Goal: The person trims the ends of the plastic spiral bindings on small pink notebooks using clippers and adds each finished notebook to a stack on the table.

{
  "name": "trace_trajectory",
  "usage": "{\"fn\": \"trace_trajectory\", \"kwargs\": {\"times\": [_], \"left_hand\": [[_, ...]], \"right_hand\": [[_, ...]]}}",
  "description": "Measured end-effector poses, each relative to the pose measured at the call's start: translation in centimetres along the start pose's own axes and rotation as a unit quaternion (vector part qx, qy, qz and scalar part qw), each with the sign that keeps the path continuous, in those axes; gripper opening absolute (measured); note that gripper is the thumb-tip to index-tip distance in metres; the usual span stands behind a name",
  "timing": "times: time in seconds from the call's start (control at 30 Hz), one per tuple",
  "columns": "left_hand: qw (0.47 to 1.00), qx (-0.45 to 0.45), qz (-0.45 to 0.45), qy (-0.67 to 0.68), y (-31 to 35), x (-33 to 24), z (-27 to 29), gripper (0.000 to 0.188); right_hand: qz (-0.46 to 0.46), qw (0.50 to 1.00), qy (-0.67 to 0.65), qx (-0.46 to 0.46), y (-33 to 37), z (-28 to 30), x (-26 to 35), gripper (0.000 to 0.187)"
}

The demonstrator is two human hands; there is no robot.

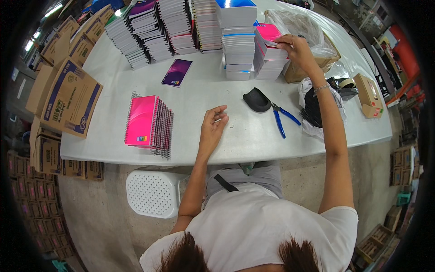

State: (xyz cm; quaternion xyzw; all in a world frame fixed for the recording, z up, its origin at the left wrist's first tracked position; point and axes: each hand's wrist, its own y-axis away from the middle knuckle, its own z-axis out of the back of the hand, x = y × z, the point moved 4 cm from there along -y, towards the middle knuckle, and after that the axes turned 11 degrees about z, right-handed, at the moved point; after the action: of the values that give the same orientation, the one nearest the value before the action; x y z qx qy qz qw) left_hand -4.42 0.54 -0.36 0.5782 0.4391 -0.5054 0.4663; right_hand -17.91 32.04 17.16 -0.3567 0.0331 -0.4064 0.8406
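My right hand (292,45) reaches to the far right stack and pinches the edge of a pink-covered notebook (269,32) on its top. That stack of loose page blocks (267,68) shows no wire along its visible sides. Over the near middle of the table, my left hand (214,125) is empty, with its fingers apart and slightly curled. To its left stands a pile of pink spiral notebooks (142,120), their black wire coils facing right. Blue-handled cutting pliers (282,119) lie to its right, against a black curved holder (257,99).
Tall stacks of spiral notebooks (152,34) line the far side, beside a blue-topped stack (237,18). One purple notebook (177,72) lies flat. Black wire coils (311,109) in white wrapping, a tape dispenser (346,87) and a small carton (368,96) sit right. A white stool (153,194) is below.
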Motion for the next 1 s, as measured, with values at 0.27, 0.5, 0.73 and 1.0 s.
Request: {"fn": "trace_trajectory", "kwargs": {"times": [0.27, 0.5, 0.73, 1.0], "left_hand": [[0.999, 0.011, 0.001, 0.052, -0.1, 0.5, 0.4, 0.036], [0.999, 0.006, -0.008, 0.053, 0.1, 0.8, 0.6, 0.037], [0.998, 0.004, 0.007, 0.062, 0.0, 0.2, 0.6, 0.031], [0.955, 0.141, 0.097, 0.244, 1.4, -3.2, -2.3, 0.052]], "right_hand": [[0.11, 0.977, 0.182, -0.011, 1.7, -1.6, -0.1, 0.048], [0.052, 0.981, 0.187, 0.008, 1.3, -2.7, 1.5, 0.056], [-0.009, 0.979, 0.111, -0.17, 1.0, 0.2, 0.8, 0.034], [-0.15, 0.94, -0.029, -0.305, 8.2, 7.4, 6.2, 0.03]]}}
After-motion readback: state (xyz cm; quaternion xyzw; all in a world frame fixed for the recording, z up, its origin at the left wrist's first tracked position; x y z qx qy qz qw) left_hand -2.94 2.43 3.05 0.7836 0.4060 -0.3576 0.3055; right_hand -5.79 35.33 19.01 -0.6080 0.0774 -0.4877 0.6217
